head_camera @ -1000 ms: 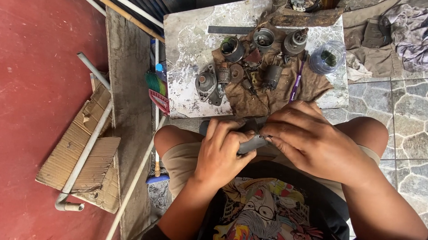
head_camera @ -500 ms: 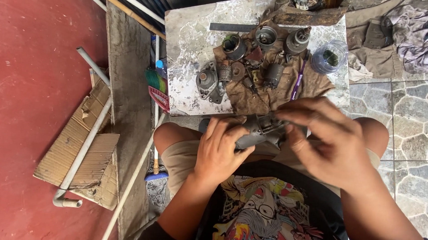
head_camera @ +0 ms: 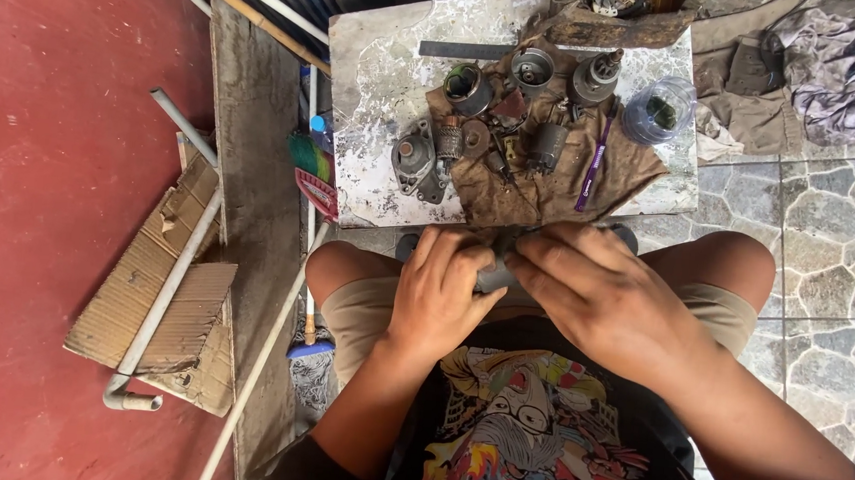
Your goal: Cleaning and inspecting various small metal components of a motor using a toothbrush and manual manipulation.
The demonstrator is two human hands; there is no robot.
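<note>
Grey metal, a short cylindrical part (head_camera: pixel 493 273), sits between both hands over my lap, just on the near side of the brown rag (head_camera: pixel 552 174). My left hand (head_camera: pixel 441 296) wraps it from the left with the fingers curled shut around it; my right hand (head_camera: pixel 604 302) covers it from the other side, fingertips pressed on its top, so most of the piece is hidden and I cannot tell what the fingers are working on.

Judging by the spread on the rag, the stripping-down looks well advanced: a cast end cover (head_camera: pixel 413 159) lies at the rag's left edge, a wound armature (head_camera: pixel 449 141) just beside it, a round housing (head_camera: pixel 468 88) above that, two more cup-shaped housings (head_camera: pixel 533 69) near the rag's far edge, and a dark cylinder (head_camera: pixel 546 146) in its middle. A purple pen-like tool (head_camera: pixel 593 166) lies on the rag's right half, a clear plastic tub (head_camera: pixel 660 111) just beyond it on the marble slab (head_camera: pixel 379 66). Nothing there looks rejoined yet, so I judge reassembly remains.
</note>
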